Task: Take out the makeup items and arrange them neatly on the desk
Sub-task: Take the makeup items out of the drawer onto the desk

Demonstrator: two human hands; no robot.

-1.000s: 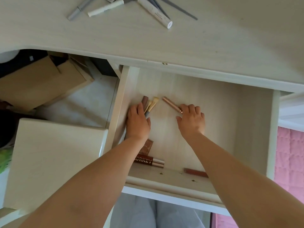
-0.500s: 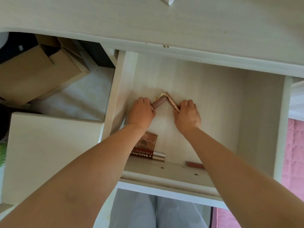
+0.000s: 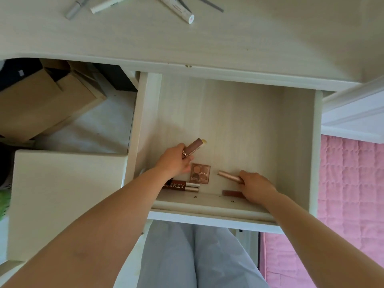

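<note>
A: Left hand [image 3: 176, 161], status?
B: Centre of frame, inside the open drawer [image 3: 299, 142]. Fingers curled round a brown tube [image 3: 193, 148], tube angled toward upper right, pale tip beyond it, possibly brush bristles; too blurred to confirm.

A: Right hand [image 3: 256, 187]?
B: Lower right of centre, near the drawer's front wall. Fingers closed round one end of a rose-gold stick [image 3: 229, 176]; free end pointing toward frame left.

A: Remaining contents of drawer?
B: Small square palette [image 3: 200, 173] flat on the drawer floor, between both hands. Dark tube with lettering [image 3: 179, 187] below the left wrist, just beside the palette's lower edge. Thin reddish-brown stick [image 3: 231, 193] along the front wall, partly hidden under the right hand.

A: Desk surface?
B: Desk top [image 3: 228, 42] across upper frame. Several items grouped at top centre: grey tube [image 3: 73, 10], white pencil-like stick [image 3: 108, 4], white tube with pink-ringed cap [image 3: 178, 9], thin grey sticks [image 3: 207, 3] crossing at an angle.

A: Elsewhere?
B: Cardboard box [image 3: 47, 100] at upper left, pink quilted fabric [image 3: 351, 183] at right edge.
</note>
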